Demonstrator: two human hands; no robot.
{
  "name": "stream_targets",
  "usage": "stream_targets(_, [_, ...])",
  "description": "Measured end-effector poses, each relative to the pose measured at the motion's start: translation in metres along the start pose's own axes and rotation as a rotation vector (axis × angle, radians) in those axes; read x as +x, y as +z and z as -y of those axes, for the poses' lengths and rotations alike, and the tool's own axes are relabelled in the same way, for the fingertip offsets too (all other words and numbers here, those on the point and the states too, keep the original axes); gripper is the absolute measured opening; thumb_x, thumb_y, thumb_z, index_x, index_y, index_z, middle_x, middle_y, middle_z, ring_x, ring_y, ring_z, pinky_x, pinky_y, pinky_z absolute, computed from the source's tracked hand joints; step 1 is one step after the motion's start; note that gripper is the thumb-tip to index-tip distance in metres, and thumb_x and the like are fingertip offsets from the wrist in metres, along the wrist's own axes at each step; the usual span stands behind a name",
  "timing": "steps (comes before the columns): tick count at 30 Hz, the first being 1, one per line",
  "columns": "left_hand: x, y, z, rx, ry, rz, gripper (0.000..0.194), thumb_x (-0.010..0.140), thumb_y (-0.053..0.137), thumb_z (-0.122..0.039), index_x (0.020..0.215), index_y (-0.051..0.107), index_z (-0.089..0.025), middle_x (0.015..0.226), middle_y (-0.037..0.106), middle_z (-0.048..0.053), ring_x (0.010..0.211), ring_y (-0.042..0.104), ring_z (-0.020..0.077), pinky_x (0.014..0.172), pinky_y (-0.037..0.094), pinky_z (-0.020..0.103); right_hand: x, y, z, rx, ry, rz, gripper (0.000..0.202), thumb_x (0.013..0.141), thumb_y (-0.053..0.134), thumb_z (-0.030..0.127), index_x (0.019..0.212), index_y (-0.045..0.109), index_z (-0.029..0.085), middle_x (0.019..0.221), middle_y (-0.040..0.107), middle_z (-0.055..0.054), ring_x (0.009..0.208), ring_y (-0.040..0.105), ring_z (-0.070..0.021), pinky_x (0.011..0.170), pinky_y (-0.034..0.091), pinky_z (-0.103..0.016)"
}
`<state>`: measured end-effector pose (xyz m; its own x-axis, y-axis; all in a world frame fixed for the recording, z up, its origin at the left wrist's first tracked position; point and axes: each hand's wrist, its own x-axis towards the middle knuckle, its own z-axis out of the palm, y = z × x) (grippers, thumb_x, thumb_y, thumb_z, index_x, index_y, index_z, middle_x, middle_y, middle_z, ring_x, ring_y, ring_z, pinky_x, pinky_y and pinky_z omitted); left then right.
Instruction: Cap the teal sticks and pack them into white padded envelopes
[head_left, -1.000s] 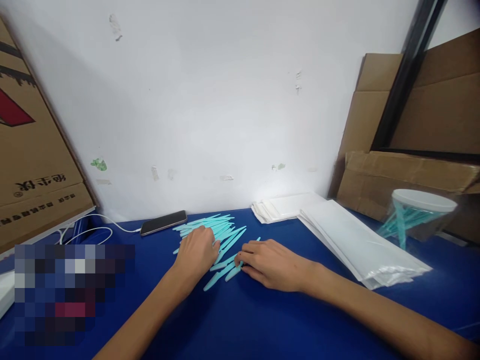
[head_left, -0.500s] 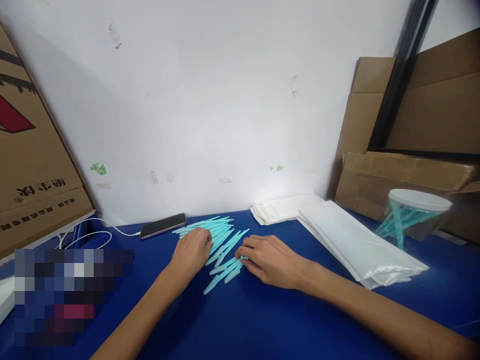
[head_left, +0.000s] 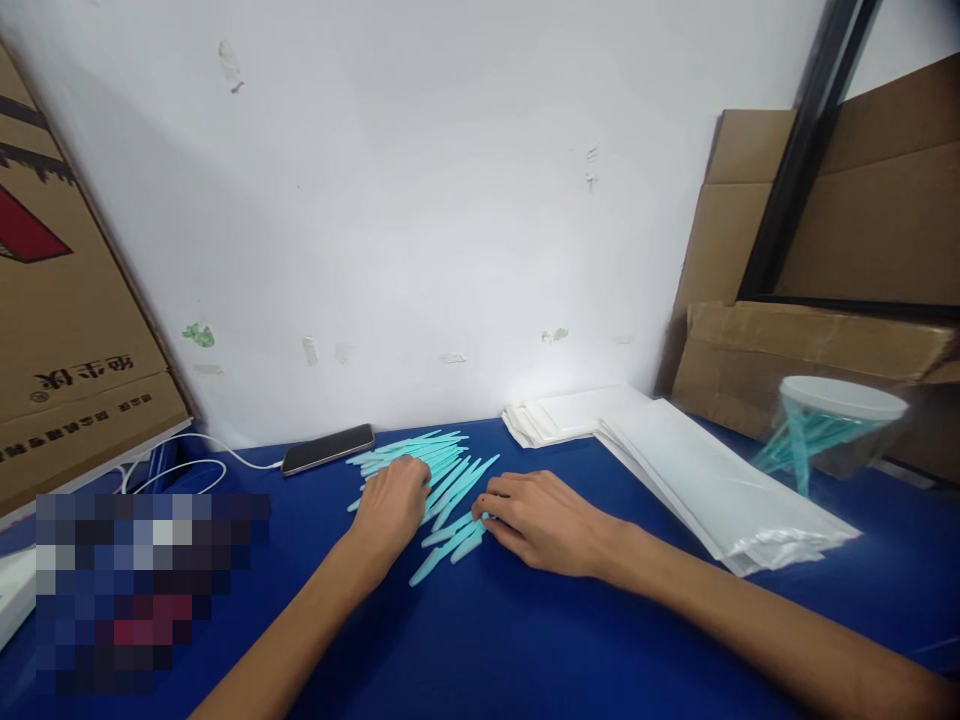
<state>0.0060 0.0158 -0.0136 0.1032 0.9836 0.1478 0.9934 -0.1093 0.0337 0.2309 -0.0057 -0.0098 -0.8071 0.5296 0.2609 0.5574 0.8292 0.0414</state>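
A pile of slim turquoise plastic sticks, which look like eyebrow razors (head_left: 450, 490), lies fanned out on the blue table (head_left: 420, 650). My left hand (head_left: 395, 500) rests over the pile's near side, fingers curled down; what they grip, if anything, is hidden beneath them. At the pile's right edge, my right hand (head_left: 536, 520) has its thumb and fingers closed on the ends of several razors, whose wider ends point down and left. A small gap with more razors separates the two hands.
A phone (head_left: 328, 450) with a white cable lies left of the pile. White plastic bags (head_left: 720, 490) are stacked to the right. Behind them stands a clear tub with a white lid or base (head_left: 844, 398), holding more turquoise sticks. Cardboard boxes (head_left: 82, 300) flank both sides; a blurred patch covers the lower left.
My left hand has shifted slightly right over the pile, nudging razors that way, and a razor's end now shows on its left. My right hand stays nearly still.
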Motion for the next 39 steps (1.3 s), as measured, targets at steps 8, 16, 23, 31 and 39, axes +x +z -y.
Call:
stream_targets(8, [-0.004,-0.005,-0.005,-0.057,-0.012,0.001,0.024,0.091,0.049,-0.019,0.078,0.069,-0.019,0.087,0.071,0.010,0.086,0.068,0.0246,0.062,0.036,0.028,0.000,0.000,0.000,-0.023,0.028,-0.002,0.020,0.102,0.041,0.024,0.109,0.059,0.022,0.097,0.065,-0.003,0.085,0.060,-0.0169,0.063,0.035,-0.029])
stream_targets(16, [-0.005,-0.006,-0.006,-0.199,-0.027,0.046,0.026,0.086,0.059,-0.040,0.071,0.067,-0.020,0.074,0.068,0.005,0.071,0.063,0.0201,0.057,0.034,0.027,0.000,0.002,-0.002,-0.062,0.109,0.030,0.026,0.104,0.038,0.031,0.111,0.060,0.019,0.101,0.065,-0.008,0.086,0.061,-0.0205,0.064,0.037,-0.029])
stream_targets(23, [-0.005,0.001,-0.008,-0.331,0.013,0.170,0.032,0.080,0.057,-0.037,0.054,0.054,-0.020,0.049,0.043,-0.004,0.049,0.040,0.0115,0.048,0.025,0.027,0.000,0.005,-0.001,-0.076,0.109,0.034,0.028,0.104,0.038,0.034,0.105,0.061,0.019,0.096,0.065,-0.007,0.086,0.062,-0.0207,0.062,0.035,-0.029])
stream_targets(31, [-0.004,0.000,-0.009,-0.382,0.013,0.187,0.030,0.076,0.055,-0.030,0.048,0.050,-0.020,0.046,0.032,-0.005,0.046,0.029,0.0102,0.049,0.023,0.028,0.002,0.004,0.002,-0.094,0.281,0.030,0.033,0.105,0.036,0.033,0.090,0.060,0.017,0.084,0.068,-0.006,0.069,0.064,-0.0180,0.054,0.026,-0.030])
stream_targets(39, [-0.012,0.000,-0.026,-0.362,0.002,0.133,0.033,0.086,0.051,-0.046,0.073,0.067,-0.020,0.062,0.066,0.002,0.061,0.060,0.0187,0.054,0.034,0.028,0.003,0.011,0.001,-0.114,0.360,0.133,0.044,0.105,0.029,0.030,0.080,0.062,0.017,0.080,0.071,-0.008,0.068,0.067,-0.0213,0.055,0.030,-0.030])
